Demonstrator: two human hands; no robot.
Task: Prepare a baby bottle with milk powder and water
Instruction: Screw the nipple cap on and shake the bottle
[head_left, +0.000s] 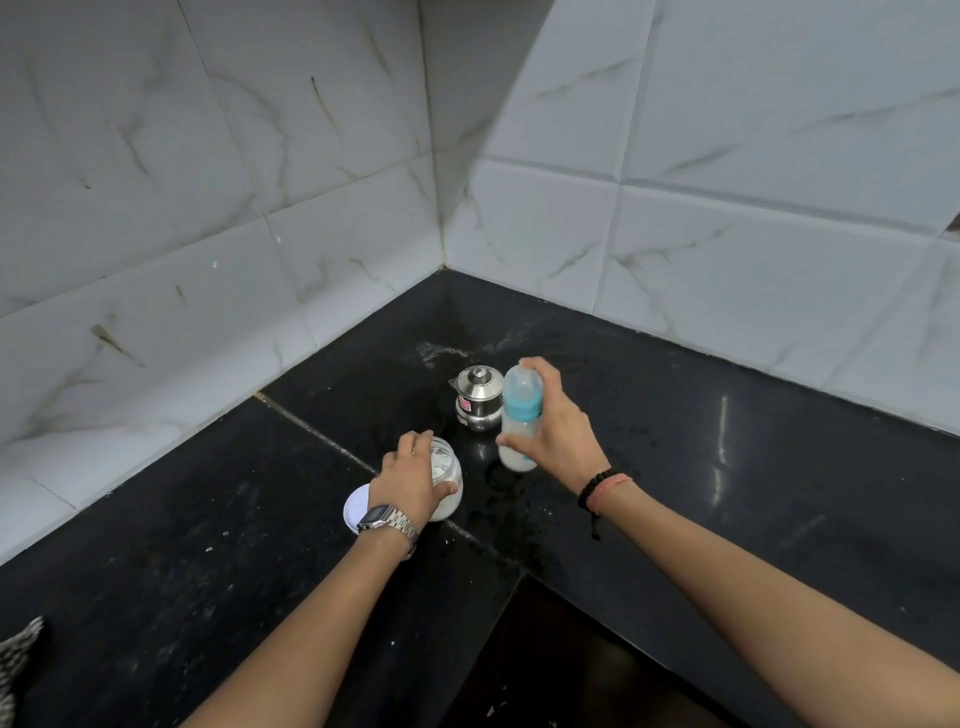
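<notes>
While you stand at the corner of a black desk (727, 467), four things are within reach: one baby bottle (519, 421), one glass jar (448, 480) of white powder, one white lid (356, 506) and one small steel pot (477, 397). Your right hand (558, 434) grips the bottle, upright with its capped top pointing up and away from you, just beside the pot, milky liquid at its base. Your left hand (410, 480) is closed over the open jar, the lid lying flat just left of it.

Dim, cool light is cast throughout. Glare streaks are seen on the dark tabletop (722, 441). Straight lines are bent at the edges.
</notes>
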